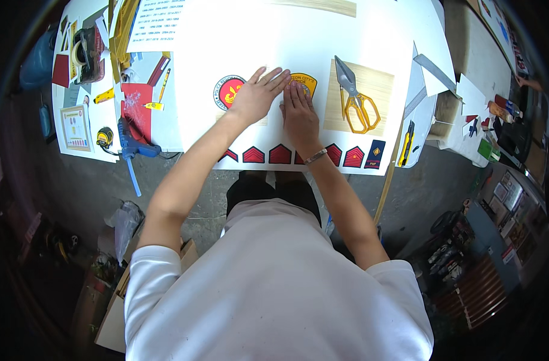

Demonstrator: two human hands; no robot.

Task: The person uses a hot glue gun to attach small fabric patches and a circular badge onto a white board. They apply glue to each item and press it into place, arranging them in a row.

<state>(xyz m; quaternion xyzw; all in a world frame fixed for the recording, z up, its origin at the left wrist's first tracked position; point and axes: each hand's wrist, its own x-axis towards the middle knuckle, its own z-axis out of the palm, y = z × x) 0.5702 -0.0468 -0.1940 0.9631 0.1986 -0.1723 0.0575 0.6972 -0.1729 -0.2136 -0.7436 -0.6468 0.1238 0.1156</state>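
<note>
My left hand (261,97) lies flat with its fingers stretched, its fingertips next to a yellow shield-shaped patch (311,81). Beside it, my right hand (301,118) is also flat, its fingertips covering the patch's lower part. Both hands rest palm down on a large white sheet (208,30). Left of my left hand, which partly covers it, is a round red patch (229,90) with a white rim. Several red chevron patches (280,154) line the sheet's near edge, some hidden by my forearms. Yellow-handled scissors (351,84) lie on a pale wooden piece (334,108) to the right.
At the left are a blue glue gun (130,142), a tape measure (105,137), a tape dispenser (89,54) and a red card (137,99). A yellow cutter knife (407,144) and metal rulers (435,73) lie at the right. A dark blue patch (375,154) sits by the sheet's near right corner.
</note>
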